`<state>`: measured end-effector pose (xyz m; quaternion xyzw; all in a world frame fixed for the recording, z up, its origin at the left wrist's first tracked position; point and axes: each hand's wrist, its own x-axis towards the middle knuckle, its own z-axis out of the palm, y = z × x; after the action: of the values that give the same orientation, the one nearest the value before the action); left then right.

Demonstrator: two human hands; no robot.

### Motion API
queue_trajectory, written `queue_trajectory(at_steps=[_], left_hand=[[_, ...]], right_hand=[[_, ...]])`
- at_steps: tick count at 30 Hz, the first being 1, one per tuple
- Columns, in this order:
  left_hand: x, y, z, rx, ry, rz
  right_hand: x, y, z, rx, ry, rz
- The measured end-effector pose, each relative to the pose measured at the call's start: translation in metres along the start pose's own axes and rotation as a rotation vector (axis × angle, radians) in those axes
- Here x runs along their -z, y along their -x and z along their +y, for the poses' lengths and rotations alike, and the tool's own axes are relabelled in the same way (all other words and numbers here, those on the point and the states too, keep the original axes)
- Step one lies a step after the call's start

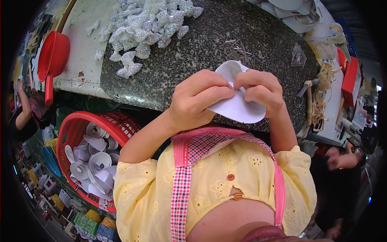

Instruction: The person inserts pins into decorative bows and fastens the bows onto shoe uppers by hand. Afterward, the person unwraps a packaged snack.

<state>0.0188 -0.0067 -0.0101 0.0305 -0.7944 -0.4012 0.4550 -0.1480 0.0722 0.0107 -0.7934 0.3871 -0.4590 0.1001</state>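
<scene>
As I watch remotely, the left hand (201, 97) and right hand (264, 90) sit close together, both pinching the white curved piece (240, 108) between them, near the edge of the table (266, 36).

Looks like a workshop or small factory, judging by sparkly white bows (149, 30) heaped on a speckled desk (209, 50), a red basket (61, 141) full of curved white pieces (98, 161), crates (86, 223) and other people (338, 185).
</scene>
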Motion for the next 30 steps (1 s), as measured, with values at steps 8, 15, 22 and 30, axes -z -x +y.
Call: queue_trajectory(at_steps=[8,15,22,30], left_hand=[[0.000,0.005,-0.004,-0.034,-0.020,0.044],[-0.005,0.009,-0.005,0.004,-0.008,0.099],[-0.018,0.021,-0.002,0.152,0.090,0.232],[0.002,0.007,-0.016,0.084,-0.070,0.153]], right_hand=[[-0.003,-0.003,0.001,-0.065,-0.016,-0.036],[-0.007,0.001,-0.001,-0.088,-0.030,0.047],[-0.013,0.008,0.002,-0.031,0.006,0.139],[-0.001,-0.003,0.014,-0.060,0.155,0.112]])
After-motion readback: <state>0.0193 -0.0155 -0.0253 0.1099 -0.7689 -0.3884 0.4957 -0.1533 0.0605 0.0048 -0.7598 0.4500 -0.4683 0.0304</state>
